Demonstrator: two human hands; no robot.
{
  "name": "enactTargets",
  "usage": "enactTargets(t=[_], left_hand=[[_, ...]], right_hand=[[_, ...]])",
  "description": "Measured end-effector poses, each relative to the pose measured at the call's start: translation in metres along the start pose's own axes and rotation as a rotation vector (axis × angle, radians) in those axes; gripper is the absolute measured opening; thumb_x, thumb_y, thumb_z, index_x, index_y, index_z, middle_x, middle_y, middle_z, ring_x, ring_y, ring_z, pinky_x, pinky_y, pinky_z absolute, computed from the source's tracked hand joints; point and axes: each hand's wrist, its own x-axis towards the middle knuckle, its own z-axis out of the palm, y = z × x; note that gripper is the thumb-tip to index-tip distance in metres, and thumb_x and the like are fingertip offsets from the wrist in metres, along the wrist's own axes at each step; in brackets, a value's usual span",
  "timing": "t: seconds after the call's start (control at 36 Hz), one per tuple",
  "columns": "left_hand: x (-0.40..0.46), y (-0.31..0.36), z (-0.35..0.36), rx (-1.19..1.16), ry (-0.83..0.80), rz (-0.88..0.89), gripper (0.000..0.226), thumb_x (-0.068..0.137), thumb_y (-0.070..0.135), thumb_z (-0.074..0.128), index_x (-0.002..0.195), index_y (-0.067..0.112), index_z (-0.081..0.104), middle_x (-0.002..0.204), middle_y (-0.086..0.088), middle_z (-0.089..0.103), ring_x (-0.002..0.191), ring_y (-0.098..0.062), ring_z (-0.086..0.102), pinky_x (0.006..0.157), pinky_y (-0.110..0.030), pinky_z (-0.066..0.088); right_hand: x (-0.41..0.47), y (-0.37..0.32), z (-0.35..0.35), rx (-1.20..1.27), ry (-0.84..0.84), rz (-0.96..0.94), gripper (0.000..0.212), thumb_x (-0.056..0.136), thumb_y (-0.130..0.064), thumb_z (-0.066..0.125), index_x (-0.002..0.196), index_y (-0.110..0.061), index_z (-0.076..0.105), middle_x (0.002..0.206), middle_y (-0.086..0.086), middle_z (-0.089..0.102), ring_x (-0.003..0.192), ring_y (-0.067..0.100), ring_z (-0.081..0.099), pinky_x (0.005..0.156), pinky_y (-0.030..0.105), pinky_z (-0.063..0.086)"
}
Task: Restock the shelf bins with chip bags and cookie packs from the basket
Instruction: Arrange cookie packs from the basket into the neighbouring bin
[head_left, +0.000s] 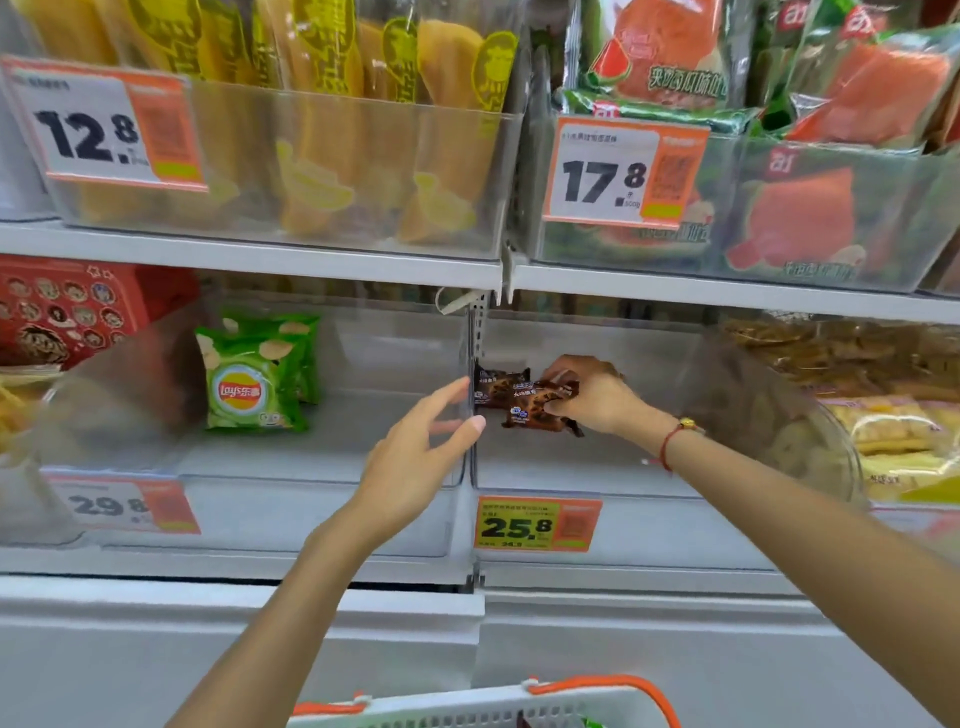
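My right hand (589, 397) reaches into the clear right-hand shelf bin (597, 519) and grips a brown cookie pack (537, 410). A second brown cookie pack (496, 389) lies just behind it, at the bin's left wall. My left hand (421, 457) hovers with fingers spread at the divider between the two bins, holding nothing. Two green Lay's chip bags (254, 379) stand upright in the clear left-hand bin (311, 514). The white basket (493, 706) with orange handles shows at the bottom edge; its contents are mostly hidden.
The upper shelf holds bins of yellow snack packs (322, 130) and watermelon-print packs (800, 208). Price tags read 12.8, 17.8, 29.8 and 25.8 (537, 525). A red box (67, 312) sits at left, and golden snack bags (893, 405) fill the bin at right.
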Motion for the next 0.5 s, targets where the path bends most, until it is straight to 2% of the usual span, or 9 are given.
enactTargets(t=[0.14,0.22,0.33,0.42,0.5], left_hand=[[0.006,-0.007,-0.002,-0.127,-0.039,0.001,0.053,0.069,0.075,0.051,0.120,0.068,0.040,0.126,0.044,0.045,0.115,0.010,0.052,0.101,-0.050,0.044],[0.008,-0.010,-0.001,-0.147,-0.041,0.018,0.054,0.069,0.074,0.051,0.121,0.066,0.041,0.125,0.045,0.045,0.113,0.011,0.053,0.100,-0.051,0.044],[0.009,-0.014,0.001,-0.145,-0.038,0.042,0.058,0.070,0.074,0.050,0.126,0.063,0.040,0.126,0.044,0.045,0.114,0.011,0.053,0.101,-0.050,0.044],[0.010,-0.014,0.001,-0.144,-0.042,0.049,0.060,0.070,0.074,0.050,0.128,0.061,0.039,0.128,0.042,0.045,0.115,0.011,0.052,0.101,-0.051,0.043],[0.010,-0.014,0.001,-0.147,-0.043,0.055,0.064,0.071,0.073,0.050,0.132,0.057,0.040,0.130,0.040,0.046,0.115,0.009,0.053,0.101,-0.052,0.043]], right_hand=[[0.039,0.002,0.037,-0.123,-0.030,0.016,0.033,0.085,-0.027,0.069,0.114,-0.025,0.055,0.119,0.003,0.063,0.101,0.026,0.061,0.081,0.033,0.051],[0.051,0.006,0.055,-0.155,-0.013,-0.031,0.026,0.087,-0.027,0.067,0.110,-0.027,0.054,0.116,0.001,0.063,0.100,0.023,0.060,0.080,0.032,0.049],[0.057,0.010,0.064,-0.259,0.037,-0.121,0.021,0.086,-0.025,0.067,0.107,-0.023,0.061,0.112,0.000,0.064,0.101,0.020,0.058,0.073,0.026,0.037],[0.058,0.010,0.059,-0.305,0.086,-0.188,0.022,0.083,-0.025,0.071,0.104,-0.020,0.066,0.110,0.000,0.062,0.104,0.020,0.054,0.073,0.026,0.035],[0.060,0.010,0.057,-0.331,0.064,-0.231,0.028,0.083,-0.027,0.072,0.109,-0.021,0.065,0.111,0.002,0.062,0.103,0.021,0.054,0.076,0.027,0.037]])
